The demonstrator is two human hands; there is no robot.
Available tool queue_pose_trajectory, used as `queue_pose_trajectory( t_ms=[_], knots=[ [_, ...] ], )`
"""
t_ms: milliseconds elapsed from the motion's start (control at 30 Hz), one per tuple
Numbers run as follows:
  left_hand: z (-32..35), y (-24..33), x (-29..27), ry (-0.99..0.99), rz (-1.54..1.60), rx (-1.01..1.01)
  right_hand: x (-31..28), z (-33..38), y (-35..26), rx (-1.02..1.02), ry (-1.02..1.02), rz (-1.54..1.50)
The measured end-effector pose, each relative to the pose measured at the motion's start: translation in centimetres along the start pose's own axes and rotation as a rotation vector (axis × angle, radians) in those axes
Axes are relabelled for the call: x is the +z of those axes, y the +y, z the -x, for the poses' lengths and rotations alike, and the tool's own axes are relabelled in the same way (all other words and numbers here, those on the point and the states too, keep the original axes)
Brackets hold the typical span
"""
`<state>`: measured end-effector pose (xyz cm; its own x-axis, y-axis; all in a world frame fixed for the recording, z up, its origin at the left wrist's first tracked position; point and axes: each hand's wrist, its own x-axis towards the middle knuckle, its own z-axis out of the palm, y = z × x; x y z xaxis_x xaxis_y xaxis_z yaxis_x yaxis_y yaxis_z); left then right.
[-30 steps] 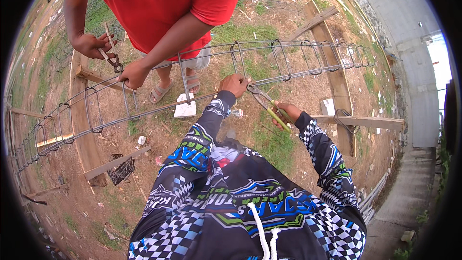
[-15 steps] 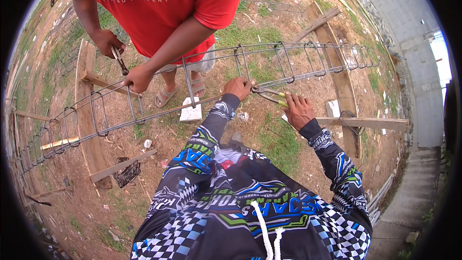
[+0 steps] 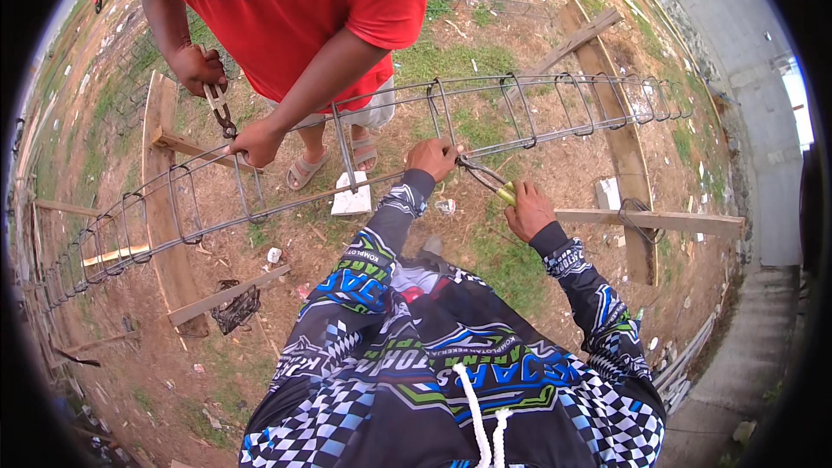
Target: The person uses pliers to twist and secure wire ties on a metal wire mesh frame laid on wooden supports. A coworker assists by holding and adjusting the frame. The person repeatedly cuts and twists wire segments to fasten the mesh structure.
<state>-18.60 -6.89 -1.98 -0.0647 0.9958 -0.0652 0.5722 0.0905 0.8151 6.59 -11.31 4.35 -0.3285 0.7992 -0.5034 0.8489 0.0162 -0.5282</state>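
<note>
A long steel rebar cage (image 3: 568, 132), with square stirrups spaced along thin bars, runs across in front of me. My left hand (image 3: 433, 159) is closed around its near bar, beside a stirrup. My right hand (image 3: 529, 211) grips pliers (image 3: 487, 178) by their yellow-green handles. The pliers' jaws touch the cage right by my left fingertips; any wire in the jaws is too small to make out. Across the cage, a co-worker in a red shirt (image 3: 286, 43) holds pincers (image 3: 223, 113) in one hand and rests the other hand (image 3: 257, 143) on the cage.
Wooden planks stand under the cage at left (image 3: 160, 199) and right (image 3: 620, 156), with crosspieces such as the beam (image 3: 685, 224). A white block (image 3: 351, 195) and a bundle of dark wire (image 3: 236, 308) lie on the grassy dirt. A grey block wall (image 3: 745, 113) rises at right.
My right hand has moved slightly down and left, swinging the pliers' handles lower, and the handles look closer together. My left hand keeps its hold. The co-worker's pincers have shifted slightly.
</note>
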Motion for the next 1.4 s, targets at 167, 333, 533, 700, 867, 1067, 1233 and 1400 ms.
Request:
queue_pose_trajectory(
  t_ms=[167,333,533,700,867,1067,1233,1400],
  knots=[
    [0.2,1.3,-0.7,-0.039,-0.011,-0.022,0.7,-1.0,0.8,0.256,-0.349,-0.509],
    [2.4,0.7,-0.7,0.497,0.071,0.343,5.7,0.4,1.2,0.09,-0.389,-0.709],
    [10.3,1.0,-1.0,0.134,0.232,-0.105,9.3,1.5,2.1,-0.027,0.037,-0.48],
    [10.8,-0.5,1.1,-0.153,0.815,-0.307,9.5,2.4,2.2,-0.236,0.356,0.031],
    [10.9,-0.5,3.7,-0.149,0.949,-0.249,10.7,1.6,6.3,-0.211,0.22,-0.332],
    [11.6,1.2,4.1,0.206,0.571,-0.134,11.4,0.9,11.2,-0.203,0.049,-0.716],
    [13.3,0.1,1.9,0.504,0.339,-0.074,7.4,3.3,7.9,-0.346,0.343,-0.745],
    [15.6,-3.8,3.3,0.488,0.492,-0.159,1.2,2.0,6.0,-0.211,0.291,-1.015]
  ],
)
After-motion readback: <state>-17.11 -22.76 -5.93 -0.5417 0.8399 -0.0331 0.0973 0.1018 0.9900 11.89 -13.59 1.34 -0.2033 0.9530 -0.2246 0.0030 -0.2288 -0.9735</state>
